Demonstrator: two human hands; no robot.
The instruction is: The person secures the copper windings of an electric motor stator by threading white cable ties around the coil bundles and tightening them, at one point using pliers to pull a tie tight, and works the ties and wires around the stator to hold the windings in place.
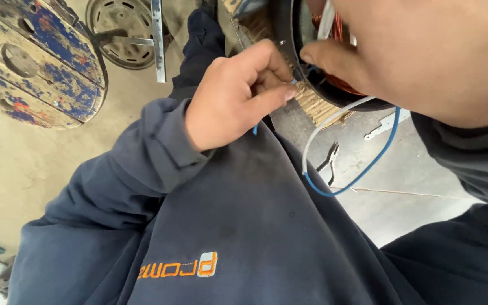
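Head view: left hand point(230, 96) pinching thin blue wire point(255, 129) between thumb and fingertips, right at rim of black round motor housing point(282, 42). Right hand point(425, 51) huge and close to lens, thumb pressed at same rim; finger state impossible to tell. Copper windings point(340, 28) inside housing. Blue and white leads point(334, 169) looping below. Pliers point(330, 161) on floor, wooden cable spool point(35, 56) upper left.

black housing rim point(285, 39) crowds both hands, wire loop point(334, 164) dangling below

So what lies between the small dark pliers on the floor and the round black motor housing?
In the head view, looped white wire and blue wire hang between pliers and housing.
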